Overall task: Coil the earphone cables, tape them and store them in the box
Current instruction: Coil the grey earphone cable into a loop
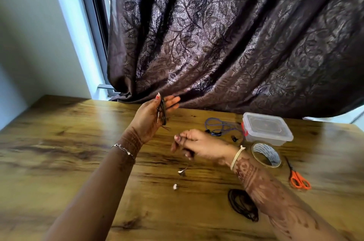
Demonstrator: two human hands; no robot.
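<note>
My left hand (155, 116) is raised over the wooden table (69, 152) and holds a coil of dark earphone cable (163, 111) wound around its fingers. My right hand (195, 145) hovers lower and to the right, blurred, with its fingers curled; a thin dark strand seems pinched in them. Two pale earbuds (181, 171) hang or lie below it. A purple earphone cable (218, 127) lies loose beside a clear plastic box (266, 128) with its lid on. Another black cable (242, 204) sits in a heap, partly under my right forearm.
A roll of clear tape (266, 154) lies in front of the box, and orange-handled scissors (298, 178) lie to its right. A dark patterned curtain (236, 43) hangs down to the table's far edge. A window frame and wall are at the left.
</note>
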